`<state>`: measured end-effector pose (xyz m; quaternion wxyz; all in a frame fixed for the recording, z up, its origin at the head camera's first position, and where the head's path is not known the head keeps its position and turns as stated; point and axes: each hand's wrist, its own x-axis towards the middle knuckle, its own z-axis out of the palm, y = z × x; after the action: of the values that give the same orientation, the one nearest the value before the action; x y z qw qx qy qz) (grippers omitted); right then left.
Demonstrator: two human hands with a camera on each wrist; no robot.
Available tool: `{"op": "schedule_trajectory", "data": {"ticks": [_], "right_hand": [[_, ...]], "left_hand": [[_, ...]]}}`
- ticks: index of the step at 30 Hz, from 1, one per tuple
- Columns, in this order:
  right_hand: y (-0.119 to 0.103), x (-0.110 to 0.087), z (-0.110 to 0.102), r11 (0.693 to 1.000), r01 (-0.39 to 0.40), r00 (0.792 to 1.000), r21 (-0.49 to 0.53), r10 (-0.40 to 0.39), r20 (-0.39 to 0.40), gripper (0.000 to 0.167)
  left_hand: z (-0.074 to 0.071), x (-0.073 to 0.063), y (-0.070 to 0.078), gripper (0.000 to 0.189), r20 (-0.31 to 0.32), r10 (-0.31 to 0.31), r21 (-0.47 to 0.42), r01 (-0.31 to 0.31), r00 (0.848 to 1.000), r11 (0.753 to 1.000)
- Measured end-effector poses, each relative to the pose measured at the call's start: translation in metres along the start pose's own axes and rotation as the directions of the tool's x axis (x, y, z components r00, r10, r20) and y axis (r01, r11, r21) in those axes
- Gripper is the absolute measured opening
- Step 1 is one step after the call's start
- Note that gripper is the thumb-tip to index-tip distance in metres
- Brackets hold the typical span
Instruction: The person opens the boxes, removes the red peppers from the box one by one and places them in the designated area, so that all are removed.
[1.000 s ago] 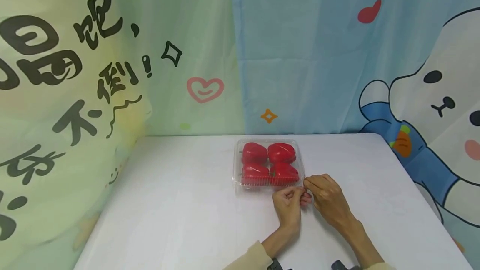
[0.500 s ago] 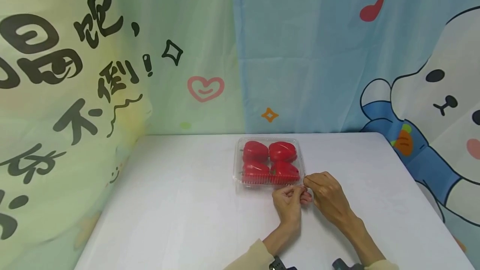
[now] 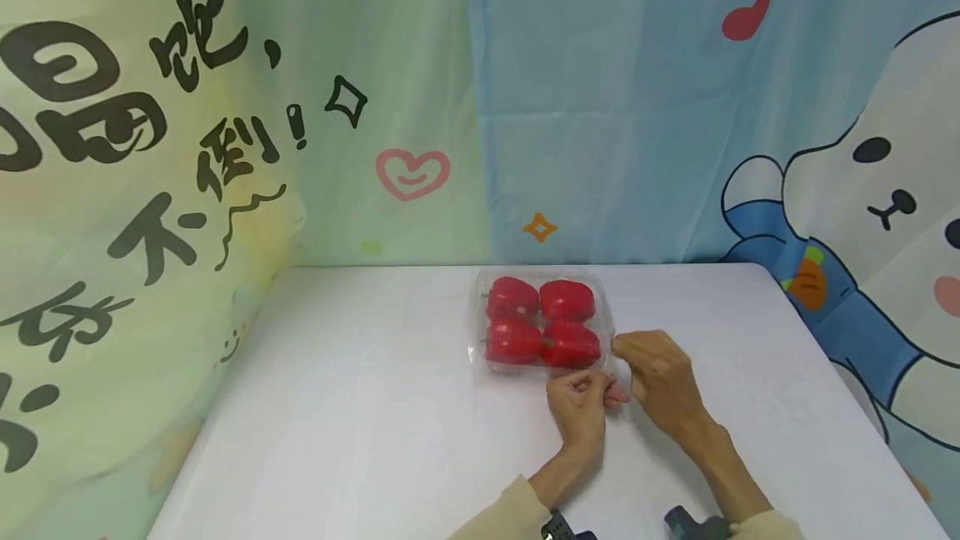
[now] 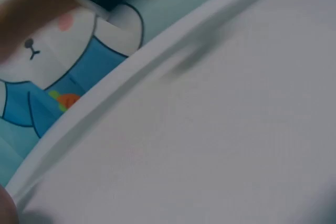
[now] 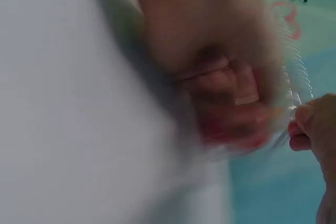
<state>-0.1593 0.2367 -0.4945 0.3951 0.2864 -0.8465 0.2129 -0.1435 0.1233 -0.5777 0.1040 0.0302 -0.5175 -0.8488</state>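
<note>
A clear plastic clamshell box (image 3: 474,332) holding several red bell peppers (image 3: 513,342) sits near the table's back edge. At its front right corner, the left hand (image 3: 579,413) pinches the rim with thumb and forefinger. The right hand (image 3: 663,382) grips the lid's edge just right of that corner. In the right wrist view, the right thumb and fingers (image 5: 315,124) pinch the ridged plastic lid (image 5: 294,61), which looks raised at this side, and a blurred left hand (image 5: 210,30) partly covers the peppers. The left wrist view shows little of the left hand.
The box stands on a white-covered table (image 3: 360,407). Behind it hangs a printed cloth backdrop (image 3: 585,107) with a cartoon bear, hearts and lettering. Dark bands show at both wrists, such as the right wrist band (image 3: 693,525).
The right hand has moved slightly up and to the right, away from the left fingers. The ridged front edge of the lid has lifted off the near peppers. The left hand stays nearly in place.
</note>
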Motion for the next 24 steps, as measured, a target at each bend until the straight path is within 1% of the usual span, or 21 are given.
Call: {"op": "schedule_trajectory", "data": {"ticks": [1,3,4,6,8,10,13,15,18,21,24], "right_hand": [[-0.001,0.011,-0.007,1.0,-0.022,0.999,-0.001,0.022,-0.023,0.036],[-0.001,0.036,-0.02,0.998,-0.057,0.998,-0.005,0.056,-0.04,0.036],[-0.001,0.048,-0.027,0.998,-0.067,0.997,-0.014,0.067,-0.025,0.035],[0.001,0.064,-0.035,0.998,-0.064,0.997,-0.028,0.065,0.034,0.034],[0.003,0.072,-0.038,0.998,-0.055,0.995,-0.02,0.057,0.084,0.033],[0.006,0.075,-0.036,0.997,-0.071,0.993,0.001,0.07,0.098,0.03],[0.012,0.077,-0.029,0.99,-0.13,0.989,0.048,0.127,0.071,0.026],[0.018,0.079,-0.024,0.978,-0.187,0.982,0.092,0.183,0.055,0.023],[0.027,0.087,-0.018,0.944,-0.283,0.959,0.171,0.278,0.053,0.017],[0.035,0.094,-0.014,0.889,-0.383,0.923,0.252,0.377,0.073,0.013],[0.042,0.097,-0.008,0.833,-0.459,0.887,0.31,0.452,0.098,0.016]], "left_hand": [[0.0,-0.001,0.0,0.016,0.0,-0.011,0.015,0.011,1.0,1.0],[-0.001,-0.002,0.001,0.016,-0.004,-0.027,0.035,0.027,1.0,0.999],[-0.001,-0.003,0.001,0.016,-0.006,-0.031,0.039,0.031,1.0,0.999],[-0.002,-0.004,0.001,0.017,-0.01,-0.036,0.039,0.037,0.999,0.999],[-0.002,-0.006,0.001,0.017,-0.013,-0.039,0.04,0.04,0.999,0.998],[-0.003,-0.007,0.001,0.017,-0.012,-0.04,0.043,0.04,0.999,0.998],[-0.003,-0.008,0.0,0.017,-0.007,-0.037,0.046,0.037,0.999,0.998],[-0.003,-0.008,0.0,0.017,-0.006,-0.032,0.041,0.032,0.999,0.999],[-0.004,-0.008,-0.001,0.016,-0.004,-0.035,0.032,0.035,0.999,0.999],[-0.005,-0.006,-0.001,0.017,0.008,-0.049,0.022,0.049,0.999,0.999],[-0.007,-0.004,0.0,0.019,0.023,-0.074,0.018,0.073,0.997,0.997]]}}
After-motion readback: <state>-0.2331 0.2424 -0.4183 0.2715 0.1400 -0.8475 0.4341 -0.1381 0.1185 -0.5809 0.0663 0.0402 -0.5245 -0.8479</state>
